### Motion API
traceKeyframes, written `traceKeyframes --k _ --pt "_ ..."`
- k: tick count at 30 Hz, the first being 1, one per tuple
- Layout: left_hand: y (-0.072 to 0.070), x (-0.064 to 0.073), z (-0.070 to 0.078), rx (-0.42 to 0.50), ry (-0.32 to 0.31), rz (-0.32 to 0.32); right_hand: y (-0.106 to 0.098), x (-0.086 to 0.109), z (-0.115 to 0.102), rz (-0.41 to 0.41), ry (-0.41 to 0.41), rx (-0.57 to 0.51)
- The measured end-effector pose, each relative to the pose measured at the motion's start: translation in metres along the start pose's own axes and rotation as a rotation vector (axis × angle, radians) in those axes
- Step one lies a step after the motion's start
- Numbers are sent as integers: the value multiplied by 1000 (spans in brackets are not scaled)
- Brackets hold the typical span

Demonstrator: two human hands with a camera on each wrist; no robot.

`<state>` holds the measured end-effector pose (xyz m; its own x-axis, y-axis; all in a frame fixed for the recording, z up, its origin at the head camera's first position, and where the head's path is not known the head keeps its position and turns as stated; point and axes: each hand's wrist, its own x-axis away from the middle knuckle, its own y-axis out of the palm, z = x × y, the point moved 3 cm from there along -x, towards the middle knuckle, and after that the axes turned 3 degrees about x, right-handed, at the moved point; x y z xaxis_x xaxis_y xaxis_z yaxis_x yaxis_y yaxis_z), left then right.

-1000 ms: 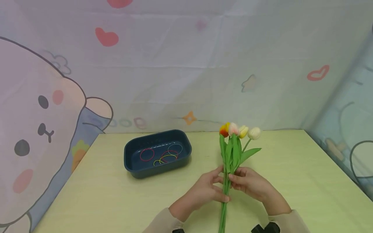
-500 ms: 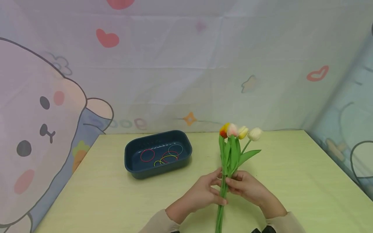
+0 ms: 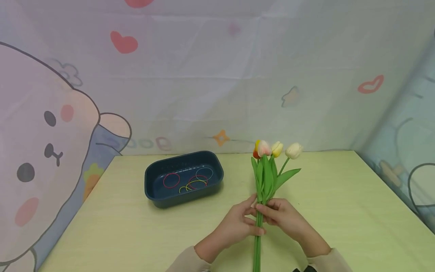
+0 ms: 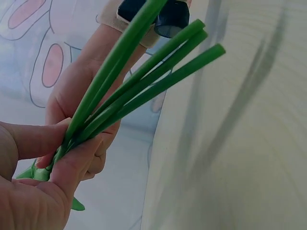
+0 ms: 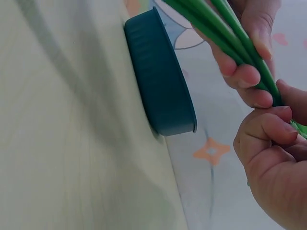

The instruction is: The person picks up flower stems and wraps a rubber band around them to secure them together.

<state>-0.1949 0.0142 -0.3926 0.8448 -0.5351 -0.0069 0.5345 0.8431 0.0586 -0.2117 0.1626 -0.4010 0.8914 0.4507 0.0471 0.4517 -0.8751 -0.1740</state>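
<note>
A bunch of tulips (image 3: 266, 177) stands nearly upright between my hands, with green leaves and red-yellow, pink, yellow and white heads. My left hand (image 3: 236, 223) grips its green stems (image 4: 139, 81) from the left, thumb and fingers wrapped about them. Just above the left thumb, my right hand (image 3: 283, 217) pinches the stems from the right, right below the leaves. In the right wrist view both hands meet at the stems (image 5: 230, 38), and the right fingers are curled. The stem ends splay slightly apart above the table in the left wrist view.
A dark blue tray (image 3: 185, 200) sits on the pale yellow table (image 3: 136, 234), left of the flowers. Inside lie several thin elastic bands (image 3: 171, 180) in red, yellow and light blue. A printed cloth backdrop (image 3: 204, 75) hangs behind the table.
The tulips and the right hand have shifted slightly left, and the heads now sit a little higher. Both hands keep hold of the stems. The tray has not moved.
</note>
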Motion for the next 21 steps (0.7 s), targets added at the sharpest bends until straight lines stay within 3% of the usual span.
traceKeyframes --k 8,15,21 --pt "3 3 -8 -80 -13 20 -1 4 -6 58 22 79" --pt "10 6 -17 -21 -77 11 -5 5 -9 114 58 133" --pt "12 6 -20 -5 -75 29 -5 5 -10 110 48 100"
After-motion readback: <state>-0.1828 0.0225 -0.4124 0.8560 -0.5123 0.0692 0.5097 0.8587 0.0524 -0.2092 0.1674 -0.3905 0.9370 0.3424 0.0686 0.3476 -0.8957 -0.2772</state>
